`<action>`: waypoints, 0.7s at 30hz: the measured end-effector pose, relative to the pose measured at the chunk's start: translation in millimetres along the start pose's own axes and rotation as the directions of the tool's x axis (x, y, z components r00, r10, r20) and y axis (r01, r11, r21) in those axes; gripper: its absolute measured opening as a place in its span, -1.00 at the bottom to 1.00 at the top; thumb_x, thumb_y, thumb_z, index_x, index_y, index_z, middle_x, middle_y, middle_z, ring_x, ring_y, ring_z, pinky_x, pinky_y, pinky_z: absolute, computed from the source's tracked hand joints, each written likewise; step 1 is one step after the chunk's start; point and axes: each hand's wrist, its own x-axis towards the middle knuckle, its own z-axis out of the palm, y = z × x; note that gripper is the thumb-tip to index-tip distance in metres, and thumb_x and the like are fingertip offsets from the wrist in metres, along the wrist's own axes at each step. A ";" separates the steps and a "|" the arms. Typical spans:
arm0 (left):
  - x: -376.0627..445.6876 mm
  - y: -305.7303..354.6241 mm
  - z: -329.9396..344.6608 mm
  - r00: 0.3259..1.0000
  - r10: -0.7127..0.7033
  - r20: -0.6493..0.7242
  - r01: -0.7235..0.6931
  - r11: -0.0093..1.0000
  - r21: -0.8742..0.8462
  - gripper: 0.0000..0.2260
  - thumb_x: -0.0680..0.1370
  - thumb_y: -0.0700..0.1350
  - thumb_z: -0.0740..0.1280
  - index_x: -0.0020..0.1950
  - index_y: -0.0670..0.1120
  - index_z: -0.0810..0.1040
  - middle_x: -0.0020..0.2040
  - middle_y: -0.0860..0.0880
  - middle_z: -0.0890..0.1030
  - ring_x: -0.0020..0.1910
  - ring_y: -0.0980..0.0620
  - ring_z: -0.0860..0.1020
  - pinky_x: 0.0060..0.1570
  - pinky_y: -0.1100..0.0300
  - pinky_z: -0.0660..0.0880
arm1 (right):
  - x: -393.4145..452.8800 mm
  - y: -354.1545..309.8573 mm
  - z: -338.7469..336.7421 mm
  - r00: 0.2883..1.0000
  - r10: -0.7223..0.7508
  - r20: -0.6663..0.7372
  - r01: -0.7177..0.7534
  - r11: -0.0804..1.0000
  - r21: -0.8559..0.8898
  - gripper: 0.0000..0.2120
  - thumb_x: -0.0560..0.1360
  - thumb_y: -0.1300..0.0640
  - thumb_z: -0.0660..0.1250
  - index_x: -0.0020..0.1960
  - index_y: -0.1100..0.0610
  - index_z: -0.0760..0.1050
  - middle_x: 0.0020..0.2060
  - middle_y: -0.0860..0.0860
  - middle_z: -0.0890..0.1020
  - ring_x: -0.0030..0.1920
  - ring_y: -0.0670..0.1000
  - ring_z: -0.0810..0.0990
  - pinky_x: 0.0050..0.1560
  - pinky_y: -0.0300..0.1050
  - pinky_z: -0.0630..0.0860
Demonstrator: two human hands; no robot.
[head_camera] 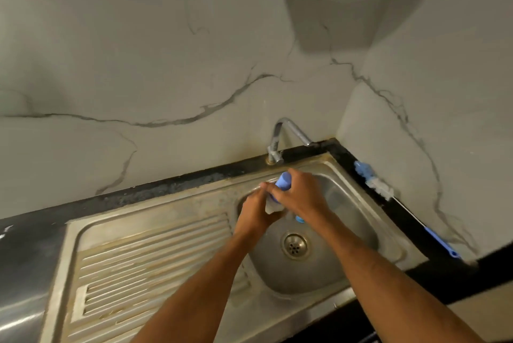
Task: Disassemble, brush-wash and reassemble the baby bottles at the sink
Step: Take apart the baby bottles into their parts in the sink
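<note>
Both hands are gripping the bottle point(279, 192) over the sink point(341, 184): left fingers point(265, 187) curling round its clear body, right fingers point(280, 190) wrapping its blue cap.

Two bare forearms; no sleeves, hand point(256, 210) unadorned

The bottle point(277, 198) is held over the sink point(319, 281) basin, up and to the left of the drain point(294, 246), and it leans with its top toward the tap point(277, 145). Its cap point(283, 181) is light blue and rounded; the body under it is clear (mostly covered by fingers). A small blue part point(300, 219) shows just below the bottle, near the drain; what it is I cannot tell. The brush point(399, 203) lies on the black ledge to the right of the sink, with white and blue bristles at the far end and a blue handle at the near end.
</note>
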 end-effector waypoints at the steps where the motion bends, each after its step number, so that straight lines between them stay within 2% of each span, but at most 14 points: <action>1: 5.3 1.2 8.9 1.000 0.014 0.011 -0.014 1.000 0.015 -0.59 0.42 0.05 0.55 0.22 0.09 0.53 0.11 0.23 0.60 0.05 0.28 0.56 0.06 0.41 0.46 | 5.2 6.3 -6.0 1.000 0.018 0.008 -0.017 0.997 -0.075 -0.51 0.36 -0.36 0.41 -0.07 0.07 0.52 -0.18 -0.08 0.62 -0.13 -0.09 0.61 -0.06 -0.19 0.56; 4: 17.4 0.1 29.3 1.000 0.004 0.024 -0.004 1.000 0.017 -0.57 0.42 0.02 0.57 0.23 0.05 0.54 0.12 0.16 0.63 0.06 0.22 0.58 0.06 0.40 0.45 | 20.1 24.4 -23.4 0.996 0.014 0.086 -0.001 0.989 -0.145 -0.58 0.39 -0.18 0.51 0.02 0.11 0.53 -0.12 -0.06 0.56 -0.07 -0.07 0.55 -0.05 -0.21 0.46; 6: 25.0 -1.3 34.1 0.999 -0.012 0.050 0.012 1.000 0.006 -0.58 0.39 0.00 0.58 0.20 0.05 0.57 0.07 0.18 0.64 0.02 0.22 0.60 -0.02 0.47 0.41 | 27.7 34.5 -34.2 0.984 -0.070 0.164 0.095 0.984 -0.150 -0.62 0.37 -0.10 0.55 -0.01 0.13 0.54 -0.16 -0.03 0.57 -0.12 -0.05 0.54 -0.11 -0.19 0.46; 11: 43.9 -3.6 40.4 0.985 0.000 0.175 0.008 0.999 -0.045 -0.55 0.38 -0.05 0.61 0.22 0.02 0.59 -0.04 0.24 0.61 -0.04 0.36 0.58 -0.05 0.47 0.44 | 43.9 55.3 -56.6 0.856 -0.269 0.442 0.347 0.932 -0.106 -0.77 0.34 0.11 0.51 -0.07 -0.03 0.54 -0.20 -0.12 0.58 -0.15 -0.14 0.54 -0.16 -0.16 0.53; 13: 45.2 -14.3 47.4 0.976 -0.019 0.218 0.026 0.999 -0.028 -0.53 0.38 -0.06 0.62 0.24 0.02 0.59 -0.03 0.19 0.63 -0.03 0.32 0.60 -0.04 0.41 0.45 | 52.9 58.1 -69.7 0.826 -0.354 0.440 0.417 0.908 -0.053 -0.76 0.34 0.27 0.44 -0.05 0.03 0.56 -0.16 -0.09 0.59 -0.11 -0.12 0.56 -0.10 -0.12 0.57; 15: 42.4 -26.5 56.2 0.974 -0.056 0.218 0.062 0.998 -0.022 -0.48 0.36 -0.05 0.63 0.28 0.01 0.59 0.02 0.14 0.66 -0.01 0.25 0.62 -0.01 0.36 0.48 | 63.4 62.7 -84.6 0.860 -0.362 0.358 0.381 0.924 0.020 -0.67 0.34 0.31 0.48 0.04 0.03 0.57 -0.06 -0.10 0.62 -0.02 -0.11 0.60 -0.02 -0.22 0.58; 17: 40.8 -31.6 65.6 0.979 -0.100 0.177 0.109 0.993 -0.037 -0.48 0.35 -0.06 0.63 0.28 0.00 0.59 0.05 0.14 0.66 0.00 0.23 0.62 0.01 0.38 0.49 | 71.3 76.4 -96.4 0.899 -0.312 0.307 0.310 0.949 0.056 -0.62 0.33 0.22 0.55 0.08 -0.01 0.57 -0.04 -0.14 0.64 0.02 -0.13 0.61 -0.01 -0.29 0.58; 19: 41.1 -26.8 73.3 0.982 -0.120 0.143 0.124 0.992 -0.024 -0.48 0.38 -0.07 0.62 0.30 0.01 0.56 0.07 0.17 0.63 0.01 0.24 0.60 0.01 0.44 0.48 | 69.8 95.3 -97.6 0.910 -0.231 0.343 0.249 0.969 -0.007 -0.66 0.31 0.17 0.57 0.03 0.00 0.58 -0.09 -0.12 0.65 -0.03 -0.12 0.62 -0.06 -0.27 0.59; 21: 45.3 -22.2 82.1 0.982 -0.141 0.126 0.147 0.988 -0.038 -0.50 0.40 -0.09 0.60 0.29 0.06 0.55 0.07 0.19 0.61 0.04 0.24 0.59 0.02 0.46 0.46 | 62.3 125.0 -82.4 0.917 -0.097 0.388 0.134 0.988 -0.071 -0.73 0.31 0.23 0.53 -0.02 0.08 0.61 -0.14 -0.04 0.66 -0.08 -0.07 0.63 -0.09 -0.18 0.60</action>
